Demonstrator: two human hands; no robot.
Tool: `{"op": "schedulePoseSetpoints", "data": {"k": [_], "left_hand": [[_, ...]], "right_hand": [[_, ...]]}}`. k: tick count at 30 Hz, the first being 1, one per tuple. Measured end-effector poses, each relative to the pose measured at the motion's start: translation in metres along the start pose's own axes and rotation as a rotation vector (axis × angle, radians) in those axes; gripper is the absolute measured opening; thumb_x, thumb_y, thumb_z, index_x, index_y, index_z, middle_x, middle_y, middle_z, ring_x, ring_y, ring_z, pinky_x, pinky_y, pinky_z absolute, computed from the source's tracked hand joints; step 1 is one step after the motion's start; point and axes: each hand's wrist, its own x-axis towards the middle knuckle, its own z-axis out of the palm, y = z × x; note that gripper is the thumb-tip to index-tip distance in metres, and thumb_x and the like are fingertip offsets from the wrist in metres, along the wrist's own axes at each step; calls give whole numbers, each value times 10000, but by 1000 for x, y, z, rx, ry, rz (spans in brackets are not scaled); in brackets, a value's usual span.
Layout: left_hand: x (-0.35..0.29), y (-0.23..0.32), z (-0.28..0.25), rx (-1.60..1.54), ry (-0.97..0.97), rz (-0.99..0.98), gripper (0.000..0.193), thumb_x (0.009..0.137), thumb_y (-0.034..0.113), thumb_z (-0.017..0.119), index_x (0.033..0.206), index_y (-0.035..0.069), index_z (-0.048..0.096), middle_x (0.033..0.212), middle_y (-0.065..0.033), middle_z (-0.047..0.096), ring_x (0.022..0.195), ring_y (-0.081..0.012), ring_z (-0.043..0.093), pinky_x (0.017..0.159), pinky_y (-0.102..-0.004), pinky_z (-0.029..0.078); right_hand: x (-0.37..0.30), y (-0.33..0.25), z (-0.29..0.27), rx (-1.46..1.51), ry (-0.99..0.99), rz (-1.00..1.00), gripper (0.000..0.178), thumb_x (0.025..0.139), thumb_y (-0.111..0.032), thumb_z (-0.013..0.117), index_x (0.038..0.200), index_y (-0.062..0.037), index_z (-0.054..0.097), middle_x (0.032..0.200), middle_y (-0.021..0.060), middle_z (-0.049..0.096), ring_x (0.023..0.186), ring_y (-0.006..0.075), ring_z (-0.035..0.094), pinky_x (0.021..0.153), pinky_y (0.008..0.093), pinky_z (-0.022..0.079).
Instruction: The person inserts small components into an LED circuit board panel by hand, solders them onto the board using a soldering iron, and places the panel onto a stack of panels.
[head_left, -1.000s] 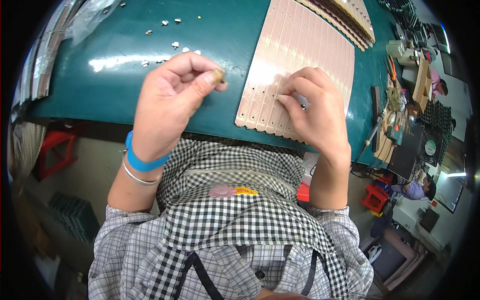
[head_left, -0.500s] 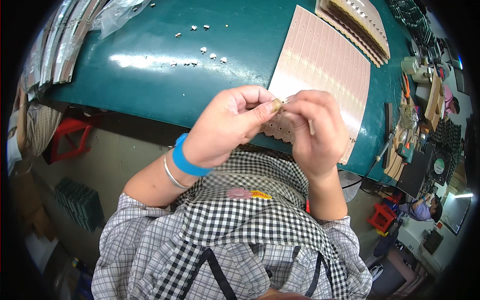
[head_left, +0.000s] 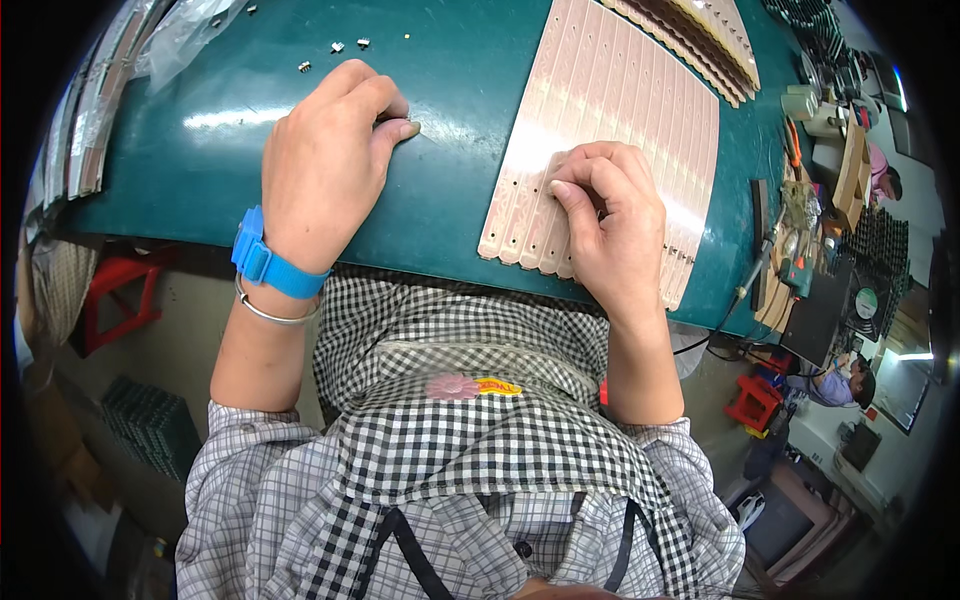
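Observation:
My left hand (head_left: pixel 325 165), a blue band round its wrist, is low over the green table (head_left: pixel 440 205). Its fingers are curled, thumb near the bent forefinger; whatever they hold is hidden. Just beyond it lie small electronic parts, among them a black-and-white one (head_left: pixel 337 47), a second (head_left: pixel 363 43) and a third (head_left: pixel 304 67). My right hand (head_left: pixel 615 215) is closed in a pinch at the near part of a pale copper-coloured circuit board panel (head_left: pixel 600 90), ribbed into long strips. Anything in that pinch cannot be made out. Small dark parts (head_left: pixel 680 255) sit along the panel's near right edge.
More panels (head_left: pixel 710 45) are stacked at the far right. Long strips (head_left: pixel 95 130) and clear plastic (head_left: pixel 185 45) lie at the left. A soldering iron (head_left: pixel 768 250) and tools crowd the right side. Red stools (head_left: pixel 125 300) stand below the table.
My hands were together over the panel's near left edge and have parted. The left went left and away to the loose parts, hiding several; the right stayed over the panel. The view has shifted slightly.

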Motion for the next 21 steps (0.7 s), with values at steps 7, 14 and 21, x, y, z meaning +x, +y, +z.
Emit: {"op": "schedulePoseSetpoints", "data": {"k": [7,14,21], "left_hand": [[-4,6,-3,-153,105,24,114,809,34,738,899,18,668,678,-32,566,517,-105,393,493,-273,353],[-8,11,-7,-246,65,-40,122,809,16,738,924,5,698,587,9,498,500,-44,293,459,-241,268],[-12,11,-3,-360,109,-42,208,818,-5,721,1025,17,723,677,19,589,515,-28,296,464,-222,265]], "right_hand": [[-2,2,-3,-36,-24,-7,100,758,69,694,819,-1,657,920,97,648,895,240,610,774,326,497],[-1,1,-1,-34,-8,-54,117,714,46,707,793,-19,650,886,95,636,878,286,586,771,367,488],[-1,2,-1,-40,1,-53,114,717,46,706,793,-17,650,882,96,637,876,287,587,762,368,489]]}}
